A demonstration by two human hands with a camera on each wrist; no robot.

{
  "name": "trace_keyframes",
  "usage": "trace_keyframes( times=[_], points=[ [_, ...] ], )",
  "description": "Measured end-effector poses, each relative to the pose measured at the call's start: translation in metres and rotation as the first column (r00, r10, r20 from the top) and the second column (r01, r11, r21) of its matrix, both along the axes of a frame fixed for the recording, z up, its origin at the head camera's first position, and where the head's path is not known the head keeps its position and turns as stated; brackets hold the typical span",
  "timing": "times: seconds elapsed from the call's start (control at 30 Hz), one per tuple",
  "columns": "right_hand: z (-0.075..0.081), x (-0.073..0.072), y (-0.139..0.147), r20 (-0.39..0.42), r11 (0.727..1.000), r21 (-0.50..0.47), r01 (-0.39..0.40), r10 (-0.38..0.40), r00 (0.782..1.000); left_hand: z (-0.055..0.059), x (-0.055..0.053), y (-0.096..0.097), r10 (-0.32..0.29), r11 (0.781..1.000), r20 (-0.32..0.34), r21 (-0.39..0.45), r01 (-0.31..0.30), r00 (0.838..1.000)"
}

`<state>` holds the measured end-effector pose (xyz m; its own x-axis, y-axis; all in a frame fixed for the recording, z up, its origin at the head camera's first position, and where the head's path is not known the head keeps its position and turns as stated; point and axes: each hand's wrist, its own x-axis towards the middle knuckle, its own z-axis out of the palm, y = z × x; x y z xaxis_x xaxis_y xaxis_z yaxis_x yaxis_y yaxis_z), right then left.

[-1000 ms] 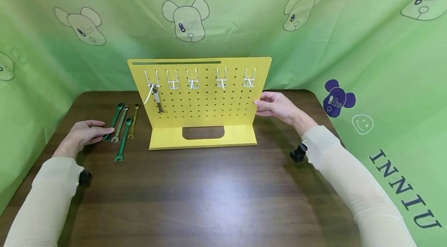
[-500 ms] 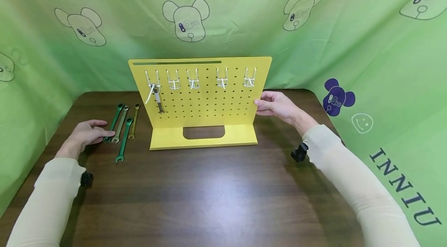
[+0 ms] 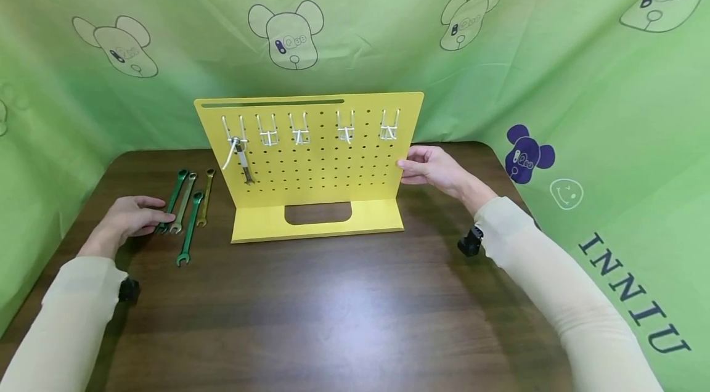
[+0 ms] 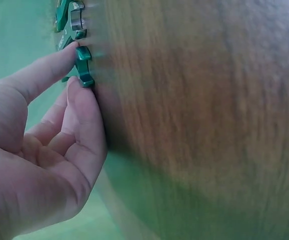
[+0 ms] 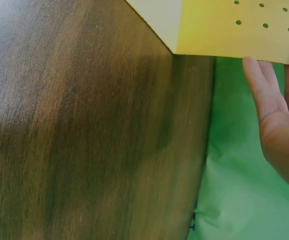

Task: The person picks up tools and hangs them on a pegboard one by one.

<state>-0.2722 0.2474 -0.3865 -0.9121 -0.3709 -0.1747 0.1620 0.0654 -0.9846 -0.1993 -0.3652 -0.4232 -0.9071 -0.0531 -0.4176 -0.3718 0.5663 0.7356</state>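
left hand point(image 3: 130, 217) pinching a green wrench point(image 3: 174, 195), right hand point(image 3: 435, 171) holding a yellow pegboard point(image 3: 316, 164)
the wrench lies on the counter point(image 3: 310, 318), leftmost beside three other wrenches point(image 3: 190, 228); farther back, the pegboard stands, gripped at its right edge.

1. Flat yellow pegboard point(image 3: 310, 161) — dotted with rows of small round holes; its wire hooks point(image 3: 268, 137) are white.
2. Glossy green metal wrenches point(image 3: 190, 228), beside one silver metal wrench point(image 3: 183, 202) and one gold-toned metal wrench point(image 3: 206, 197).
3. Dark brown wooden counter point(image 3: 288, 312), streaked with grain.
4. Green cloth backdrop point(image 3: 377, 28) — outlined bear heads point(image 3: 294, 40), solid purple bear point(image 3: 526, 155), white smiley point(image 3: 566, 194), dark blue letters point(image 3: 628, 286).
5. Cream fabric sleeves point(image 3: 72, 318), plain.
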Motion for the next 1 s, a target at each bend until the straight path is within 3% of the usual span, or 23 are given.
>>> trace_keyframes(
  times=[0.23, 0.47, 0.77, 1.0],
  points=[
    [0.0011, -0.0034, -0.0005, -0.021, 0.999, 0.016, -0.034, 0.035, 0.999, 0.0032, -0.0018, -0.0016, -0.015, 1.000, 0.030, 0.009, 0.015, 0.999],
    [-0.0027, -0.0061, 0.0050, -0.012, 0.999, -0.040, -0.013, 0.013, 1.000, 0.0015, -0.0041, 0.0009, -0.013, 1.000, 0.040, 0.020, 0.012, 0.999],
    [-0.0082, -0.0041, 0.0023, -0.105, 0.991, -0.127, -0.036, 0.022, 0.994, 0.0005, -0.0028, -0.0006, -0.003, 1.000, 0.038, 0.019, 0.002, 0.999],
    [-0.0084, -0.0058, 0.0048, -0.121, 0.992, -0.123, -0.023, 0.008, 0.993, -0.0029, -0.0065, 0.0012, 0.006, 0.999, 0.032, 0.044, -0.007, 0.999]
  ],
)
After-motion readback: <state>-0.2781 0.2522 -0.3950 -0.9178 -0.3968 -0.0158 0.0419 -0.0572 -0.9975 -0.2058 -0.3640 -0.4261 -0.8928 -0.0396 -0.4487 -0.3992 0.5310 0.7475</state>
